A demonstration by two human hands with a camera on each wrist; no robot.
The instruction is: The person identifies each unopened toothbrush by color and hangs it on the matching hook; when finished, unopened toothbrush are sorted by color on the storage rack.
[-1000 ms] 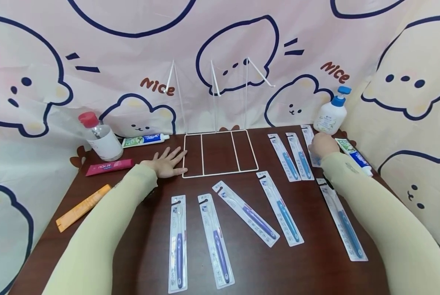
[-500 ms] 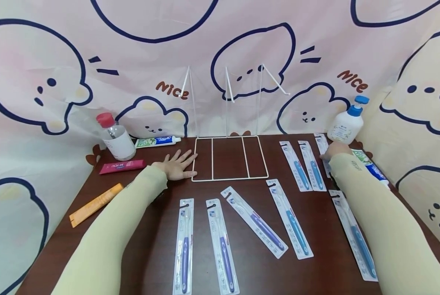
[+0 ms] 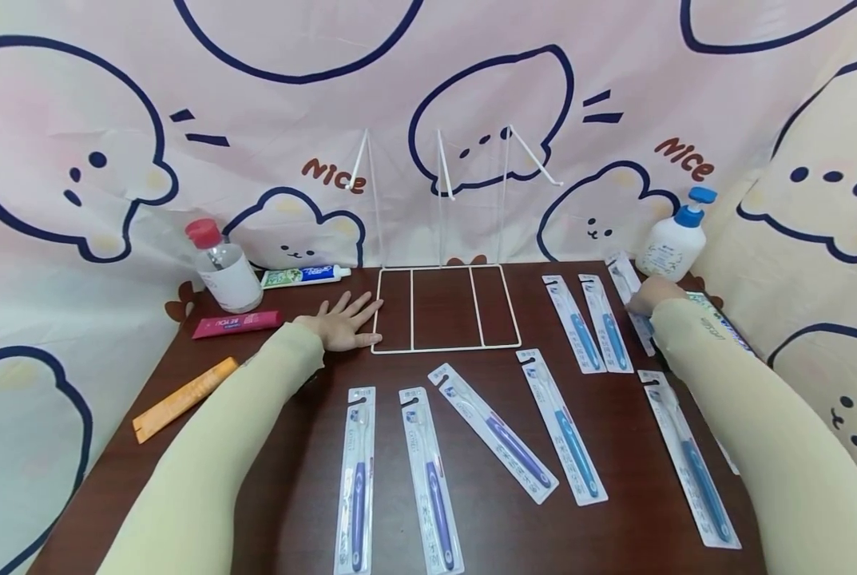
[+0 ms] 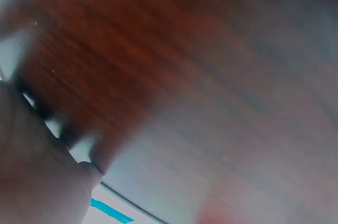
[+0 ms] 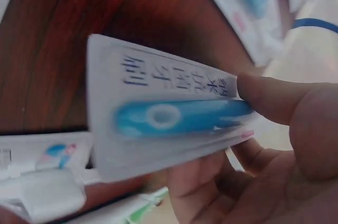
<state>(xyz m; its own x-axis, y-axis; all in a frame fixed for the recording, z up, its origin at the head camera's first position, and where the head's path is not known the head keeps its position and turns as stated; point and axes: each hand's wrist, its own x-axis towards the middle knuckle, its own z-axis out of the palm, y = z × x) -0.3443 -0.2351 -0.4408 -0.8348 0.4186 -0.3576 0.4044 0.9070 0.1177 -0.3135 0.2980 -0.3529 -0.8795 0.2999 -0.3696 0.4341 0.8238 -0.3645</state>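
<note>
My right hand (image 3: 654, 294) is at the table's far right, holding a packaged toothbrush (image 3: 624, 278) with a blue handle. In the right wrist view the thumb lies on top of this toothbrush pack (image 5: 174, 118) and the fingers are beneath, its handle end raised toward the camera. My left hand (image 3: 339, 323) lies flat with fingers spread at the left side of a white wire rack (image 3: 446, 349). Two blue toothbrush packs (image 3: 606, 323) lie just left of the right hand. Only part of the left hand (image 4: 42, 166) shows in the left wrist view.
More packs lie in front: purple toothbrushes (image 3: 356, 479) and blue ones (image 3: 561, 427). A white pump bottle (image 3: 671, 249) stands behind the right hand, a toothpaste tube (image 3: 719, 319) beside it. At left are a red-capped bottle (image 3: 230, 279), pink tube (image 3: 237, 324), orange tube (image 3: 184, 399) and another toothpaste (image 3: 306, 275).
The head view has shifted since one second ago. In the last half second the held toothbrush pack has tilted, its top swinging left. The left hand stays put by the rack.
</note>
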